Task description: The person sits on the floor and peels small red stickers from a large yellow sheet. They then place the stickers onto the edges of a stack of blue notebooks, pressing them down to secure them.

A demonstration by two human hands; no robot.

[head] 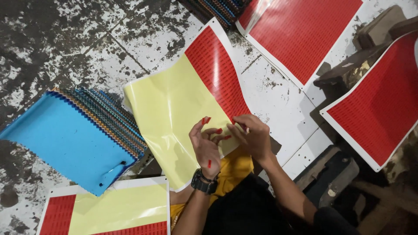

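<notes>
Red label sheets (yellow backing)

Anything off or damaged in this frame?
Small red stickers cling to the fingertips and palm of the left hand, off their sheet. The half-peeled sticker sheet buckles upward instead of lying flat. The floor is heavily stained and worn.

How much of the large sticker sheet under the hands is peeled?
Mostly peeled: the large sticker sheet shows bare yellow backing, red stickers remaining only along its far strip. Small red stickers cling to the left hand.

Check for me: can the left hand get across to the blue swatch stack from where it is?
Probably yes. The left hand hovers over the yellow sheet, small red stickers on its fingertips, and nothing stands between it and the blue swatch stack.
</notes>
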